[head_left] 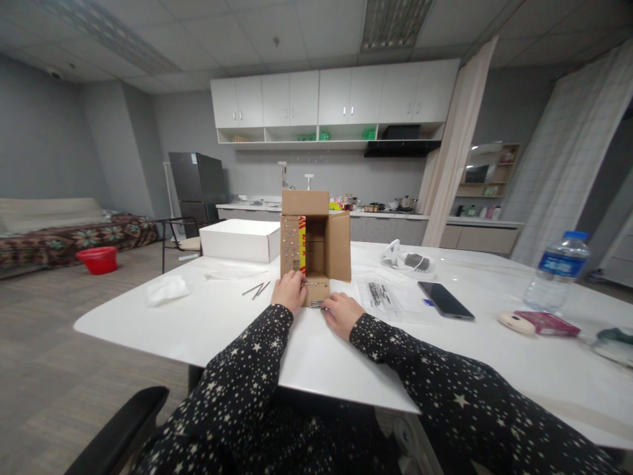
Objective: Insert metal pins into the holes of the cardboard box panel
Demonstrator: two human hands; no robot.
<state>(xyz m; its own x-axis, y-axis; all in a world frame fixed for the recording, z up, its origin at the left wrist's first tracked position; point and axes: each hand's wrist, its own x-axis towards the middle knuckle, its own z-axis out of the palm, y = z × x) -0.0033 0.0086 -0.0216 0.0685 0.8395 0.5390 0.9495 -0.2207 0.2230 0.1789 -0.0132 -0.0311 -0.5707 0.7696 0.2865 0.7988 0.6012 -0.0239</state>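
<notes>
- The cardboard box (316, 249) stands open, its low flap (317, 292) pointing at the tabletop's (326, 363) near edge.
- The left hand (289, 292) is at the flap's left side; I can't tell if it pinches.
- The right hand (342, 313) is by thin metal sticks (315, 304) at the flap's near edge; its grip is hidden.
- It seems best to hold the flap still and go gently.

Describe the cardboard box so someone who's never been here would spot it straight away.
Find the big white table. Near its middle, just beyond the left hand and right hand, stands the cardboard box. It is brown and open toward the person, with a yellow-and-red strip, unlike the closed white box to its left.
</notes>
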